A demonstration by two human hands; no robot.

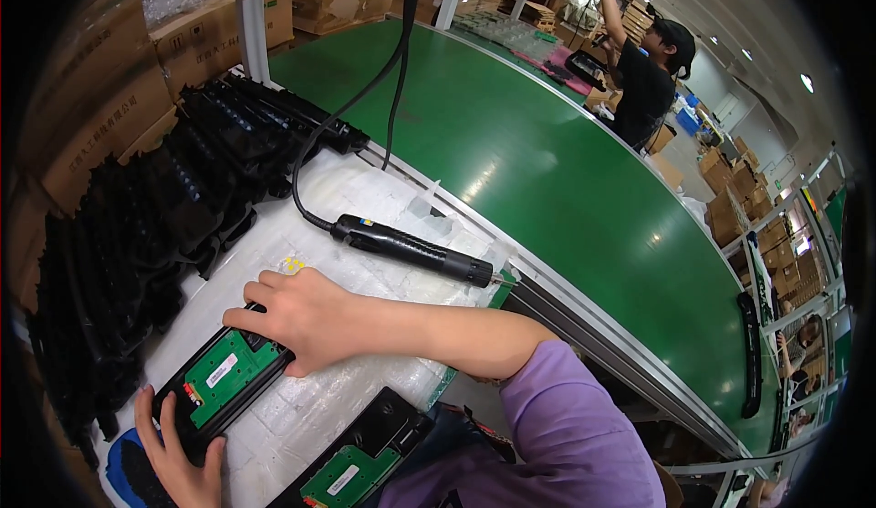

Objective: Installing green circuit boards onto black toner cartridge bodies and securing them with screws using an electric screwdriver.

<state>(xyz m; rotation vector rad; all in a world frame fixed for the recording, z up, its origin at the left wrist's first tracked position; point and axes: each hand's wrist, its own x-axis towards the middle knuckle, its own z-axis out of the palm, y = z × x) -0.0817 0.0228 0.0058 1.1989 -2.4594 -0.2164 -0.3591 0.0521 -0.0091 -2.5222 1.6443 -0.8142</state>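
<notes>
On the white-covered work surface lies a long black plastic housing [245,405] with a green circuit board [224,376] in it and a white label on the board. My right hand [306,318] grips its far end, fingers bent over the edge and thumb on the near side. Around the near end curve the fingers and thumb of my left hand [182,471]. A second black housing [391,418], also with a green board, sits nearer to me and is partly cut off by the frame. Beyond my right forearm rests a black electric screwdriver [411,251], its bit pointing right.
Black plastic parts [155,207] are piled along the left. The screwdriver's cable [351,102] hangs from above. A green conveyor belt [547,170] runs past the table, carrying a long black part [750,353]. Cardboard boxes [109,134] stand behind. Across the belt, a person [646,74] raises an arm.
</notes>
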